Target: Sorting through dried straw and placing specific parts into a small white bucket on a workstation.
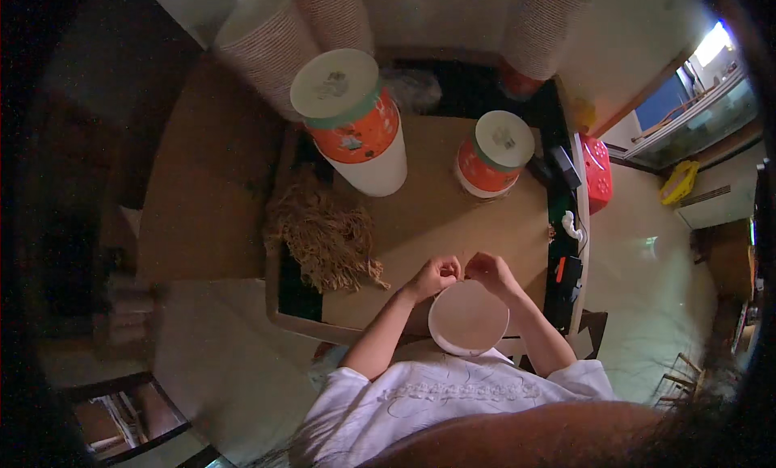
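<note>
A white round paper tub (pixel 469 318) leans against my front at the table's near edge, its open mouth facing up. At its far rim my left hand (pixel 436 276) is closed in a pinch. Close beside it, my right hand (pixel 490 271) is closed too, fingers bent at the same rim. Whatever lies between the fingertips is too small to make out. A loose heap of brown paper-like cords (pixel 327 234) lies on the table to the left of my hands.
Beyond my hands stand a tall stack of orange-and-white tubs (pixel 364 145) and a shorter stack (pixel 489 165), bases up. Tall nested white stacks (pixel 271 48) rise behind. A black device with an orange part (pixel 568 274) lies along the right edge, near a red stool (pixel 596 173).
</note>
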A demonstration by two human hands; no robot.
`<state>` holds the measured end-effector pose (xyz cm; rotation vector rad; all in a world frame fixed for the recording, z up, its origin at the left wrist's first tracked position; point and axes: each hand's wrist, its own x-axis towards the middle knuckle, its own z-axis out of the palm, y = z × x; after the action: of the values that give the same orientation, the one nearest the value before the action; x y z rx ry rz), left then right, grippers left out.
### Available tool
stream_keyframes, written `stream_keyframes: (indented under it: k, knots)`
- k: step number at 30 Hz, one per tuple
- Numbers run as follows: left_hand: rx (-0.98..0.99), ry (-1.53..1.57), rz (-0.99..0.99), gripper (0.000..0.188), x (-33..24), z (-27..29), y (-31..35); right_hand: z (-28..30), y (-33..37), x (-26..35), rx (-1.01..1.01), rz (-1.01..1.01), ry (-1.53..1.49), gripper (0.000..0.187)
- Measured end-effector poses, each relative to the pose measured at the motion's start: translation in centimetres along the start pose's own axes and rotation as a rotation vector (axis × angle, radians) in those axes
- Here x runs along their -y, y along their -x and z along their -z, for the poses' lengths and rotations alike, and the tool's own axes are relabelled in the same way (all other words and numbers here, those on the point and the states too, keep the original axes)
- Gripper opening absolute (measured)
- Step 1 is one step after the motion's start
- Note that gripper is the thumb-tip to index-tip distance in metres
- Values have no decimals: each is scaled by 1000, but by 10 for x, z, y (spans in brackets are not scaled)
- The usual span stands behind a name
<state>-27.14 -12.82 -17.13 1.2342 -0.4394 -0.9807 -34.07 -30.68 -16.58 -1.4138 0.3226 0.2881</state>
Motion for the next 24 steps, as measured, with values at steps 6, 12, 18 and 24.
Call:
stream_keyframes:
  k: [6,12,18,24]
  knots:
    - [-110,-341,-199,11,-12,-4,-2,-5,2,8,3,-17,-234,5]
    - [-127,-218,2,11,-19,-11,-6,-4,3,4,-131,-19,233,9]
    - [-3,66,42,10,-9,4,-1,-7,4,6,-85,-66,80,9]
    - [-21,58,174,9,-23,4,-1,-12,4,1,-92,32,133,9]
